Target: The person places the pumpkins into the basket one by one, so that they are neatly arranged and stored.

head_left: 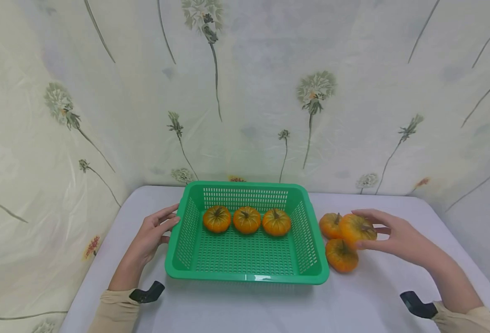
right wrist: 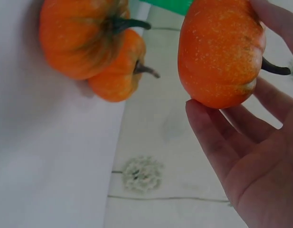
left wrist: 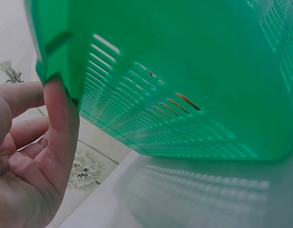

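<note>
i clamp my right fingers [right wrist: 208, 135] on a pumpkin [right wrist: 220, 57] from opposite sides, left fingers [left wrist: 61, 126] gripping the basket [head_left: 211, 276] rim, presumably to steady it.

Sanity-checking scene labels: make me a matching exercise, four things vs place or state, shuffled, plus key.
Things:
1. left hand
2. right hand
3. green basket
4. tabletop

Place or state:
A. has three pumpkins in a row inside
B. grips a single pumpkin
C. white, under the basket
D. at the basket's left rim

Pairs: 1-D, 2-B, 3-A, 4-C
</note>
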`<state>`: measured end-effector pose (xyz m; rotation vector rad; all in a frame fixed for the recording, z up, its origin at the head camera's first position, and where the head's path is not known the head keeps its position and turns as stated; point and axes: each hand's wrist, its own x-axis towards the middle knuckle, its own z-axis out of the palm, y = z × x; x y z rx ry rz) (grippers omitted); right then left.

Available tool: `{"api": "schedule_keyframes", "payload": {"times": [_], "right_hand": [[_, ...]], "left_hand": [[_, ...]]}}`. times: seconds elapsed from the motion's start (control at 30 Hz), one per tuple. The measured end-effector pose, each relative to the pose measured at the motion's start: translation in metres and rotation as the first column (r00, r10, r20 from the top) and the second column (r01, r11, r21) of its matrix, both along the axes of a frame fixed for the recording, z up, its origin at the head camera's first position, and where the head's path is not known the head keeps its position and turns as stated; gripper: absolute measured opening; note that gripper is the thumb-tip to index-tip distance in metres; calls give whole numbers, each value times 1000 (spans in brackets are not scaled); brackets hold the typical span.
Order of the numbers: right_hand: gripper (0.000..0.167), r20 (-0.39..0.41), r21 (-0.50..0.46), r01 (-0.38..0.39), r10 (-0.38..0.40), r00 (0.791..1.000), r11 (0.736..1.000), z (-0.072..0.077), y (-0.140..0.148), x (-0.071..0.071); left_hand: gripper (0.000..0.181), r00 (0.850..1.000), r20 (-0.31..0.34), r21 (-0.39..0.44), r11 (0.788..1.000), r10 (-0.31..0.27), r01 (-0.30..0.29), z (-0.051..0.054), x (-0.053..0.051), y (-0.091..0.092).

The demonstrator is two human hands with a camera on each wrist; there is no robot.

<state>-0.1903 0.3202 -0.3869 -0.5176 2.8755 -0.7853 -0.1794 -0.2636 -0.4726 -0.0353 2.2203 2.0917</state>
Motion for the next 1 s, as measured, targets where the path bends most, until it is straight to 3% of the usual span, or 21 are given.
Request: {"api": "schedule_keyframes", "payload": {"times": [0.37, 0.6, 1.0], "right_hand": [[68, -37, -25, -114, 113, 993, 993, 18, -36, -12], [65, -12, -52, -175, 174, 985, 983, 29, -66, -16], [68, 58, -88, -270, 276, 959, 959, 33, -110, -26]], "left_hand": [[55, 1000, -2, 3, 1000, -2, 2, 0, 0, 0], [55, 1000, 2, 2, 1000, -4, 4, 0, 0, -1], [55, 1000, -2, 7, 1000, -8, 8, -1, 0, -1]]}}
